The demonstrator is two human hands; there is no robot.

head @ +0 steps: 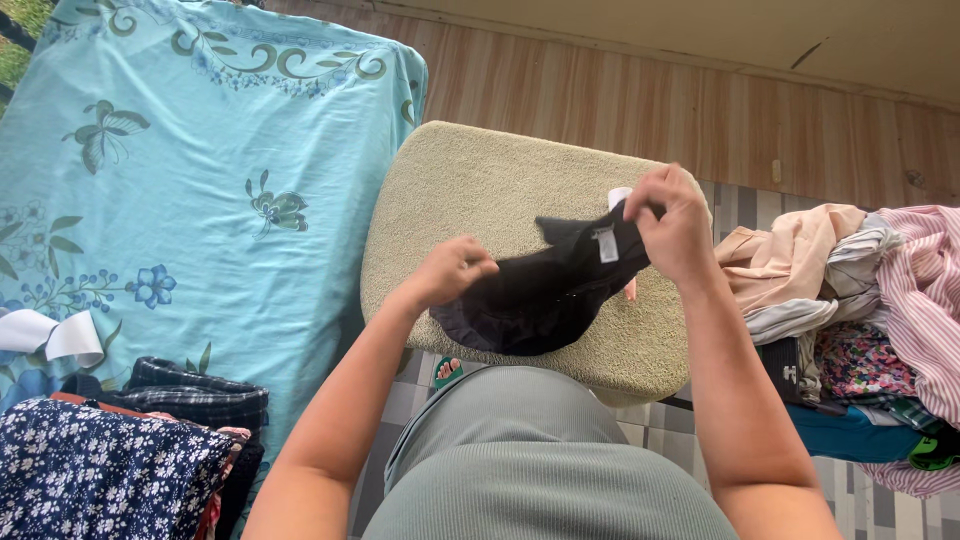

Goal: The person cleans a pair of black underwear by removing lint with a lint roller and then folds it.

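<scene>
Beige padded stool (470,190) on tiled floor (670,425), wood-panel wall (700,110)

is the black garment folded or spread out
Partly folded: the black garment is bunched between the left hand and right hand over the beige cushion.

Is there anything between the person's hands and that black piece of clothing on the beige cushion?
Nothing visible. Both the left hand and the right hand already grip the black garment directly, over the beige cushion.
</scene>
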